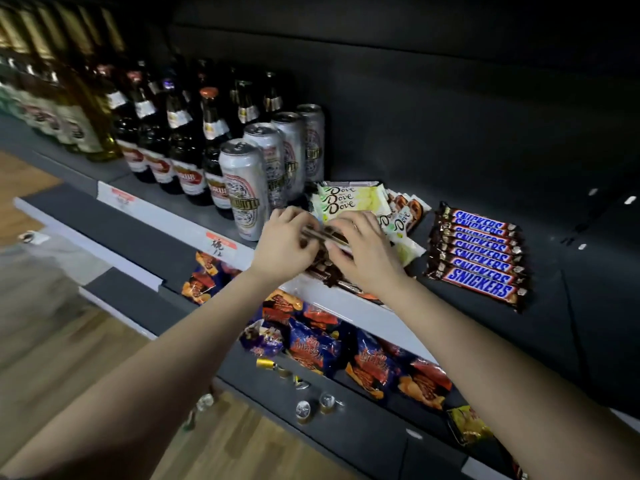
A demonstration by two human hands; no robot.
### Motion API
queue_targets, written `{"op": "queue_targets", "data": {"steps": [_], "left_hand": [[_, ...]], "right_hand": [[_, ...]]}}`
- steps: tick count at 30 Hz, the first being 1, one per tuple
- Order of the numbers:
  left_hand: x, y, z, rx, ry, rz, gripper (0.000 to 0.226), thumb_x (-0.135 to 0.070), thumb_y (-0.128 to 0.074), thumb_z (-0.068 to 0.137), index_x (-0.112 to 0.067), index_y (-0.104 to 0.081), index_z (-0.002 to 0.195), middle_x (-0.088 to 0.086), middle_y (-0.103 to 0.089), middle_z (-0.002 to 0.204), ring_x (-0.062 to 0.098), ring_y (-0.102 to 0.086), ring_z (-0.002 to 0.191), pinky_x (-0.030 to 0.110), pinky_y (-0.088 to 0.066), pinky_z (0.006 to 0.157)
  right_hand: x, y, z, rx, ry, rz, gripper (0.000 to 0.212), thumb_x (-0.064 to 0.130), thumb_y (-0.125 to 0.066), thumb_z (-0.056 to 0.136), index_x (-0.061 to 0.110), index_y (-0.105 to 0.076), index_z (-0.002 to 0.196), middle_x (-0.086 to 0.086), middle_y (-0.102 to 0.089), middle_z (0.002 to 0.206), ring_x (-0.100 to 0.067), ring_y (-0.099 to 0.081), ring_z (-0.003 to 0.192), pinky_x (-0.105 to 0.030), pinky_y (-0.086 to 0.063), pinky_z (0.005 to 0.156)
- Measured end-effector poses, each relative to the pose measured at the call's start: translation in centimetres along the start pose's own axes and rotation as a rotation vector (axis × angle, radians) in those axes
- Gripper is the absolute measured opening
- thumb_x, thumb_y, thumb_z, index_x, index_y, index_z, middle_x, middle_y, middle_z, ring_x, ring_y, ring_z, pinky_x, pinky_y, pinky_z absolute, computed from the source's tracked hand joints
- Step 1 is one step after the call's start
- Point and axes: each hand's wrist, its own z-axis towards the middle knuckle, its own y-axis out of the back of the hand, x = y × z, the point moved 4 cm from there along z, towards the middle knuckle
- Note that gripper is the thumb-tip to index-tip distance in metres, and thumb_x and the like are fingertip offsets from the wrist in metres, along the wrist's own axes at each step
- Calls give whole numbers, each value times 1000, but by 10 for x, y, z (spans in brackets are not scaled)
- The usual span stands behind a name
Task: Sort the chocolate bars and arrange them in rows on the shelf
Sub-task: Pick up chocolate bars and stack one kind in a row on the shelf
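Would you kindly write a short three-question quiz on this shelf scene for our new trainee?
1. True or false: the Snickers bars lie in a neat row to the right of the Dove bars.
2. What stands just left of the Dove bars? A. cans B. jars C. cereal boxes
3. How many hands grip the bundle of dark bars?

Key: 1. True. 2. A. 3. Two: the left hand and the right hand.
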Motion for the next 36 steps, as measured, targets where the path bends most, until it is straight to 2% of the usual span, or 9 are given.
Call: {"op": "queue_targets", "data": {"steps": [4,7,13,17,20,26,29,32,36], "left_hand": [[18,11,-16,64,21,58,35,-24,-43,70,-12,-66,94,6,-62,99,29,-46,96,32,-37,85],[29,14,-28,97,42,49,33,-17,-49,74,-15,-66,102,3,-64,107,25,-47,107,28,-34,90],[34,9,-41,112,83,19,46,-19,-50,73,-15,-54,119,5,-55,119,25,-49,114,35,-41,97],[34,9,-40,58,107,-3,49,-17,-58,82,-15,-47,130,4,-49,130,24,-39,124,32,-30,105],[33,10,-31,6,73,7,45,-20,-60,86,-14,-50,129,4,-51,130,25,-41,123,33,-31,105],[11,10,-4,-109,-7,42,28,-18,-64,87,-10,-65,114,11,-53,105,33,-45,101,28,-32,86],[-3,3,9,-101,-35,6,23,-18,-65,86,-12,-66,108,9,-53,108,30,-43,103,24,-29,88],[-23,-10,24,-49,-65,-105,24,-18,-64,87,-12,-63,110,7,-54,115,26,-47,108,22,-31,92],[-61,-30,36,38,-189,-190,39,-13,-72,78,-8,-59,114,9,-55,114,22,-53,107,29,-40,97]], "right_hand": [[21,-15,5,202,37,53,45,45,-39,89,10,-65,104,-7,-63,102,-25,-54,100,-36,-45,83],[22,-23,2,365,30,-29,37,45,-46,92,20,-59,115,0,-58,115,-19,-52,105,-31,-44,83],[24,-26,-2,367,95,-55,45,35,-48,93,23,-42,136,0,-50,131,-21,-43,120,-31,-34,99],[25,-23,-3,221,155,-41,42,17,-55,89,8,-49,130,-10,-53,121,-27,-48,113,-39,-40,96],[22,-18,-2,129,157,-29,40,11,-58,86,2,-51,125,-15,-55,117,-31,-52,107,-42,-45,91],[5,1,-3,33,142,-75,48,0,-58,84,4,-48,130,-13,-53,118,-29,-47,107,-42,-50,82],[-12,13,-7,24,87,-86,48,-1,-59,84,7,-49,130,-10,-51,119,-26,-46,108,-44,-55,72],[-31,30,-15,-1,25,-119,46,4,-60,85,5,-49,130,-12,-52,119,-25,-45,109,-46,-55,79],[-50,61,-34,-60,-68,-175,49,10,-61,87,6,-47,133,-12,-52,123,-24,-46,114,-38,-49,89]]}}
